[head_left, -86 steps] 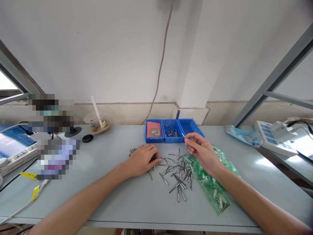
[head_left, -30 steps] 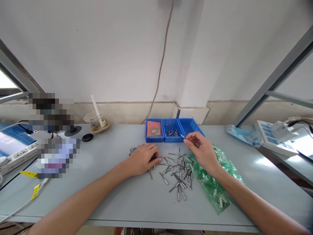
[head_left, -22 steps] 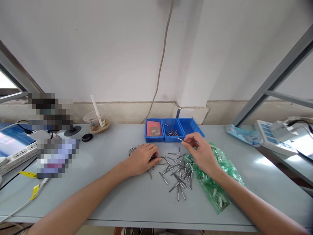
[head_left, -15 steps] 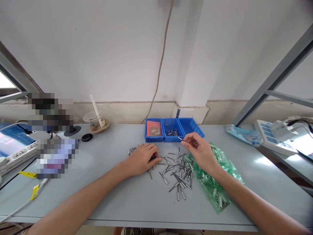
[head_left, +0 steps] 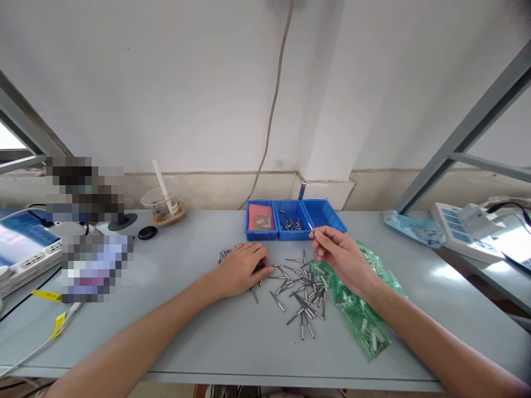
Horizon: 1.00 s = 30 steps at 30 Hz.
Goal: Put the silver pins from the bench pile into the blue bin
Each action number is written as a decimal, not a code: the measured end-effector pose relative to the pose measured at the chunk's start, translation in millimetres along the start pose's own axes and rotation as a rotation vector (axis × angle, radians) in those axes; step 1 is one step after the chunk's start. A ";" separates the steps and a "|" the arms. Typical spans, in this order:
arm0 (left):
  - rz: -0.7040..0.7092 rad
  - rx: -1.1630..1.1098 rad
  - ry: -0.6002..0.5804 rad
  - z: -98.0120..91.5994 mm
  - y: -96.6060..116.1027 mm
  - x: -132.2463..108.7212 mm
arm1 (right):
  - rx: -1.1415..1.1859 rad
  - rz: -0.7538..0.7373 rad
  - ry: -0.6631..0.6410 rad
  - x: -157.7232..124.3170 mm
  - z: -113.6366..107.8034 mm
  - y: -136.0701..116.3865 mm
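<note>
My right hand (head_left: pixel 340 257) pinches a small metal pin (head_left: pixel 311 226) between thumb and fingertips, raised just in front of the blue trays (head_left: pixel 295 235). My left hand (head_left: pixel 243 270) rests palm down on the grey table (head_left: pixel 186 320), its fingers curled over a few pins at the left edge of the scattered pile of metal pins (head_left: pixel 301 290). The middle blue tray holds several pins (head_left: pixel 291 224); the left tray holds a red pad (head_left: pixel 260 216). A green plastic bag of parts (head_left: pixel 360 309) lies under my right forearm.
At the left stand a clear cup with a white stick (head_left: pixel 161 202), a black puck (head_left: pixel 147 232) and a white power strip (head_left: pixel 29 264). A yellow-tagged cable (head_left: pixel 53 326) runs off the front left. A blue packet (head_left: pixel 415 228) and white devices (head_left: pixel 468 229) lie at the right.
My right hand turned the pin and lifted it slightly, from pointing left at the tray's front to tilted upward. The left hand has stayed still on the table.
</note>
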<state>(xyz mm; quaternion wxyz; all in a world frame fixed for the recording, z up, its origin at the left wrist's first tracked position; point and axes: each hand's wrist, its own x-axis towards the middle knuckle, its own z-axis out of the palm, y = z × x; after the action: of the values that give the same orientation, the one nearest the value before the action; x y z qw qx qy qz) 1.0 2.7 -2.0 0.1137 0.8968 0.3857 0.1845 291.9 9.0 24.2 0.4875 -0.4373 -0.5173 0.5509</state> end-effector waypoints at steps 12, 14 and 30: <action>-0.003 0.011 -0.006 -0.7 1.3 0.6 | 0.176 0.055 -0.042 0.3 2.1 -3.3; 0.000 0.009 -0.004 -0.7 1.5 0.4 | 0.146 0.049 -0.022 0.8 1.0 -2.1; -0.002 0.003 0.007 -0.3 1.5 0.9 | 0.032 0.072 0.045 4.6 0.5 1.0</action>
<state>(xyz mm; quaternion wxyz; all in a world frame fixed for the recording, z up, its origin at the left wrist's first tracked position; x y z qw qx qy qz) 2.4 2.3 -1.0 0.1111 0.8958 0.3875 0.1871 290.7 13.5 23.3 0.4858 -0.4600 -0.4813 0.5664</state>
